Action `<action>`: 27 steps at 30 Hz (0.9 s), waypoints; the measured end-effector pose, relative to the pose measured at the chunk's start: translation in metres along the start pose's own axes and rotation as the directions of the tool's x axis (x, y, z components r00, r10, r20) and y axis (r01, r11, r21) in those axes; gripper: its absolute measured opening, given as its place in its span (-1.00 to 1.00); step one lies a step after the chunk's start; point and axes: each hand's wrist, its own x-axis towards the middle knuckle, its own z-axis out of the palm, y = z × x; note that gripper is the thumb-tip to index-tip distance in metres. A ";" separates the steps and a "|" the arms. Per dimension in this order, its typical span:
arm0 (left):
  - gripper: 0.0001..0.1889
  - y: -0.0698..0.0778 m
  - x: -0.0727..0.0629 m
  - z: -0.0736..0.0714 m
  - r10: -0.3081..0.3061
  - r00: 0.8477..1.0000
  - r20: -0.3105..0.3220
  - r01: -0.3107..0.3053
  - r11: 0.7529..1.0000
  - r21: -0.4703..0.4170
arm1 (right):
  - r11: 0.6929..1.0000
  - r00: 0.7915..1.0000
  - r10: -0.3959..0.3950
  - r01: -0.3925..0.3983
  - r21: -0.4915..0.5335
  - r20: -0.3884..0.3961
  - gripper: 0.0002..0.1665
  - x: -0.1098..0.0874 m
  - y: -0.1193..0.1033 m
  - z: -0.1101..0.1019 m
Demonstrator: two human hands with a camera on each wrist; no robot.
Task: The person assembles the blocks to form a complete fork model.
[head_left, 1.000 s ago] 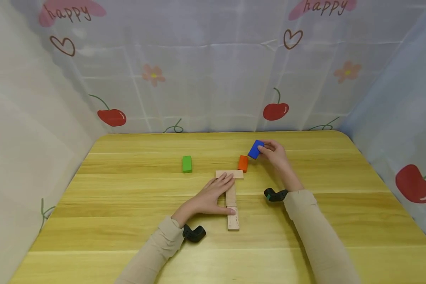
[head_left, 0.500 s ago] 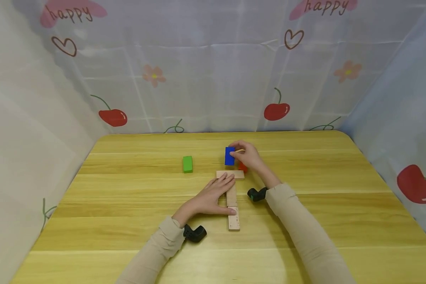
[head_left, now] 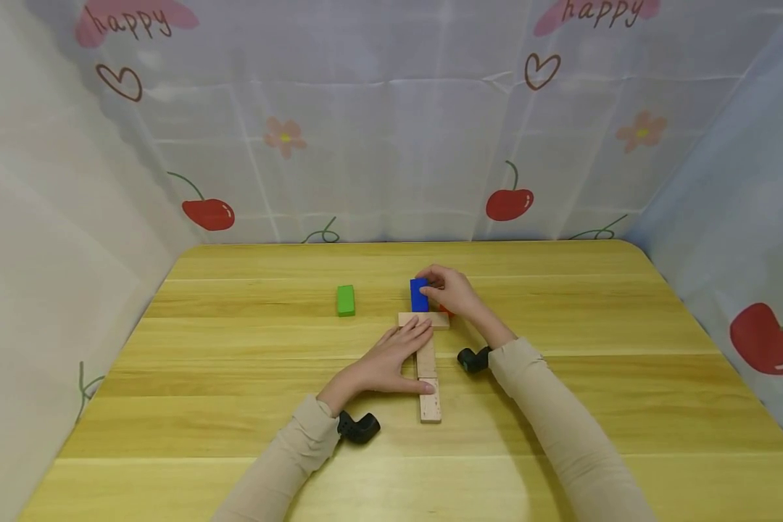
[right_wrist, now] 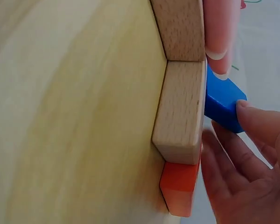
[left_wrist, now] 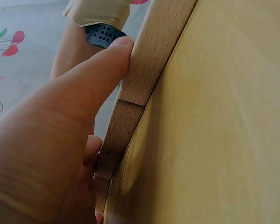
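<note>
Plain wooden blocks form a T on the table: a crosswise block (head_left: pixel 440 320) at the far end, then a middle block (head_left: pixel 425 362) and a near block (head_left: pixel 431 408) in line. My left hand (head_left: pixel 381 365) lies over them, fingertips on the crosswise block and thumb on the near one. Just behind the crosswise block, my right hand (head_left: pixel 455 293) pinches a blue block (head_left: pixel 419 296) between thumb and fingers. In the right wrist view the blue block shows behind the plain blocks. An orange-red block (right_wrist: pixel 181 186) sits at the crosswise block's right end, mostly hidden in the head view.
A green block (head_left: pixel 346 300) lies on the wooden table (head_left: pixel 235 406), left of the T. Black devices (head_left: pixel 359 428) are worn on both wrists. A printed curtain (head_left: pixel 391 159) hangs behind the table's far edge, with more cloth at both sides.
My right hand has carried the blue block left, past the orange-red block, and down to just behind the crosswise block. My left hand has stayed in place.
</note>
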 end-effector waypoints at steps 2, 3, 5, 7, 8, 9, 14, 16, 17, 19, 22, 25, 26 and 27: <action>0.02 0.000 0.000 0.000 0.000 1.000 -0.001 0.000 1.000 0.002 | 1.000 1.000 0.002 -0.002 -0.025 0.013 -0.73 0.001 0.001 0.000; 0.02 -0.001 0.000 0.000 0.001 1.000 -0.003 -0.001 1.000 0.001 | 0.999 1.000 0.004 -0.003 -0.038 0.021 -0.72 0.002 0.001 0.000; 0.02 -0.001 0.000 0.001 0.002 1.000 -0.005 -0.003 1.000 -0.003 | 0.998 0.999 0.015 -0.013 -0.063 0.038 -0.72 0.003 0.001 -0.001; 0.02 -0.001 0.000 0.001 0.005 1.000 -0.007 -0.005 1.000 -0.007 | 0.995 0.998 0.029 -0.023 -0.094 0.060 -0.70 0.004 0.001 -0.002; 0.03 -0.002 0.000 0.002 0.007 1.000 -0.007 -0.007 1.000 -0.009 | 0.993 0.997 0.031 -0.023 -0.115 0.073 -0.70 0.004 0.002 -0.002; 0.03 -0.002 0.000 0.002 0.008 1.000 -0.007 -0.008 1.000 -0.012 | 0.991 0.996 0.033 -0.021 -0.132 0.087 -0.69 0.005 0.002 -0.003; 0.03 -0.003 0.000 0.002 0.013 1.000 -0.009 -0.013 1.000 -0.005 | 0.982 0.989 0.014 0.014 -0.186 0.147 -0.67 0.007 0.004 -0.004; 0.03 -0.003 0.000 0.003 0.012 1.000 -0.008 -0.012 1.000 -0.003 | 0.978 0.987 0.001 0.033 -0.205 0.162 -0.67 0.007 0.006 -0.004; 0.03 -0.003 0.001 0.003 0.012 1.000 -0.008 -0.012 1.000 -0.003 | 0.976 0.986 -0.007 0.043 -0.212 0.167 -0.67 0.007 0.006 -0.005; 0.03 -0.003 0.001 0.003 0.012 1.000 -0.007 -0.012 1.000 -0.001 | 0.973 0.984 -0.009 0.050 -0.224 0.179 -0.65 0.007 0.006 -0.006; 0.03 -0.004 0.001 0.003 0.010 1.000 -0.008 -0.010 1.000 -0.002 | 0.970 0.981 -0.011 0.057 -0.235 0.193 -0.61 0.006 0.005 -0.007; 0.04 -0.004 0.000 0.004 0.006 1.000 -0.009 -0.006 1.000 -0.003 | 0.966 0.983 -0.019 0.065 -0.249 0.183 -0.48 0.004 0.006 -0.009; 0.04 -0.004 0.000 0.004 0.005 1.000 -0.009 -0.005 1.000 -0.006 | 0.967 0.985 -0.020 0.062 -0.248 0.170 -0.43 0.003 0.006 -0.010; 0.04 -0.004 0.000 0.004 0.005 1.000 -0.008 -0.005 1.000 -0.008 | 0.968 0.988 -0.017 0.055 -0.246 0.156 -0.38 0.000 0.006 -0.011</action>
